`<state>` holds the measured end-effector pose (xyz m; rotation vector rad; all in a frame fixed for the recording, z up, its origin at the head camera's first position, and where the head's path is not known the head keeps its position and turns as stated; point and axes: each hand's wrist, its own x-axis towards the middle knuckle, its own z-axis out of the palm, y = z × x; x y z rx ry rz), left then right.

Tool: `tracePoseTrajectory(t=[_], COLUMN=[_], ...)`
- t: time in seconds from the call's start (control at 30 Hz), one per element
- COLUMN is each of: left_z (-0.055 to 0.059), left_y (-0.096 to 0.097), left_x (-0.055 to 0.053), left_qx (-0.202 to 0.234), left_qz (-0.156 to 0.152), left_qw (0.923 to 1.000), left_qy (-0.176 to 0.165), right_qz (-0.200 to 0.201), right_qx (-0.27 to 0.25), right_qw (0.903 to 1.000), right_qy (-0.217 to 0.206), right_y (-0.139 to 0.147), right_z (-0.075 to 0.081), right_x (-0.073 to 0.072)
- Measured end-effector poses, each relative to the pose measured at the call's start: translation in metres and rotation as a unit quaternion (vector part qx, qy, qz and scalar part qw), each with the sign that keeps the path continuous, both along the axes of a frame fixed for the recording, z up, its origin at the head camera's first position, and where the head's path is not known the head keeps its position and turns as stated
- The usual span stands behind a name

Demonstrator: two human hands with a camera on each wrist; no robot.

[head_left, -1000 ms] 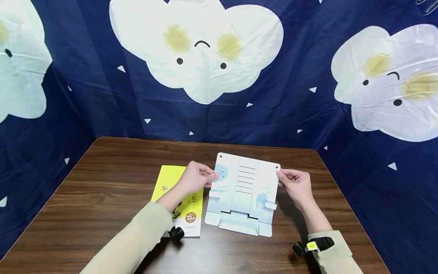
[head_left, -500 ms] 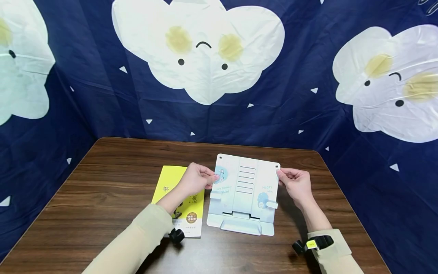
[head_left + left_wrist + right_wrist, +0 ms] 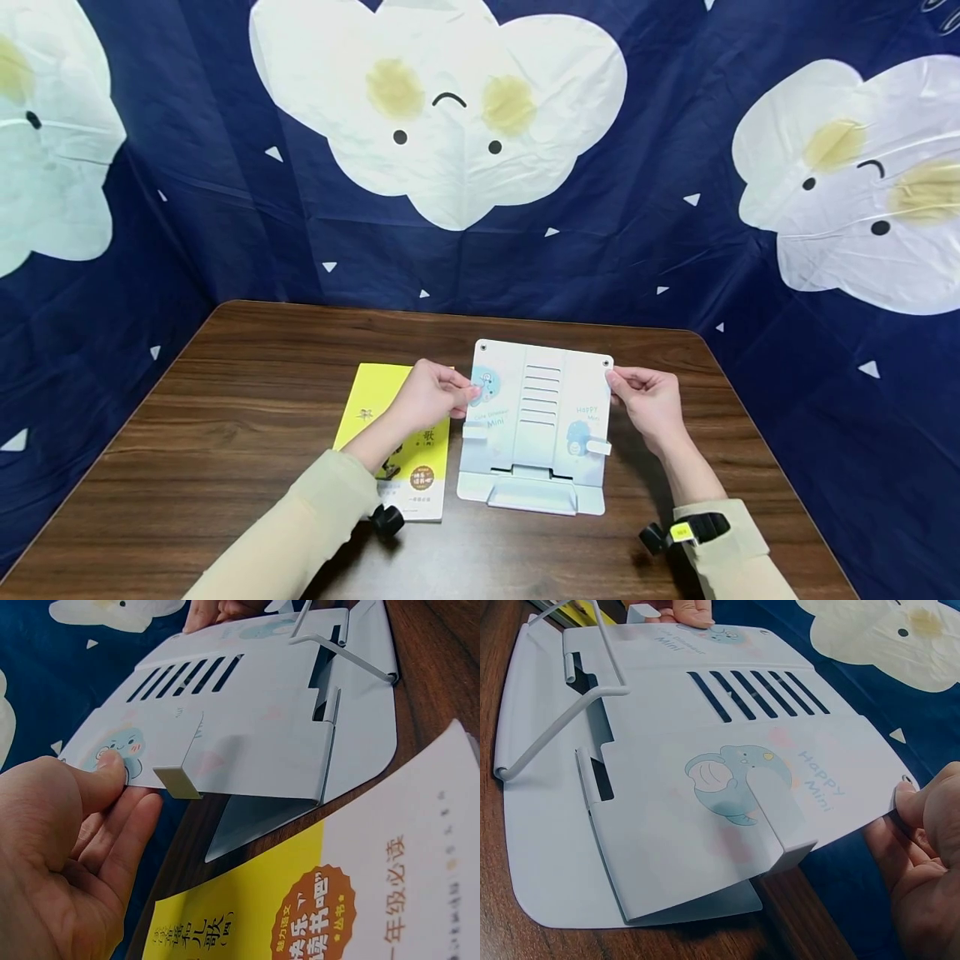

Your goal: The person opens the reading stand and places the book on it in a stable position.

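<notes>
A white book stand (image 3: 534,450) with slots and blue cartoon animals stands tilted on the table, its back panel raised from a base plate (image 3: 544,847) that lies on the wood. My left hand (image 3: 431,395) pinches the panel's left edge, thumb on the front face beside a cartoon. On the opposite edge, near the upper corner, my right hand (image 3: 651,408) pinches the panel between thumb and fingers. Small page clips (image 3: 780,832) stick out at both sides, and a wire piece (image 3: 562,727) juts from the bottom. A yellow book (image 3: 375,387) lies left of the stand, partly under my left forearm.
The brown wooden table (image 3: 225,417) reaches back to a dark blue cloth (image 3: 195,208) printed with white clouds, which hangs behind and at both sides. Black wrist cameras (image 3: 387,520) sit at both sleeves.
The stand's panel looks slightly more tilted back, its top edge lower and its bottom edge higher in the head view. Both hands keep their hold. The head view has drifted slightly.
</notes>
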<state>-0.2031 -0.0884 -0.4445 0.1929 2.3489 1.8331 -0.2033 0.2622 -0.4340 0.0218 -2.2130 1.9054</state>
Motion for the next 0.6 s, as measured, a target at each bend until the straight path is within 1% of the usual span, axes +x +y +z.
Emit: tracePoseTrajectory(t=[0.17,0.33,0.6], left_z=[0.0013,0.0003,0.0018], left_y=[-0.0003,-0.0008,-0.0003], left_x=[0.0021,0.0021,0.0028], left_qx=[-0.001,0.005,0.007], left_qz=[-0.001,-0.002,-0.001], left_qw=[1.0000,1.0000,1.0000], left_qy=[-0.006,-0.006,-0.007], right_qz=[-0.001,0.001,0.002], right_qx=[0.002,0.005,0.006], right_qw=[1.0000,1.0000,1.0000], right_qy=[-0.004,-0.001,0.001], right_y=[-0.0009,-0.0013,-0.0007], right_z=[0.0003,0.0010,0.0000], right_x=[0.0002,-0.0005,-0.0015])
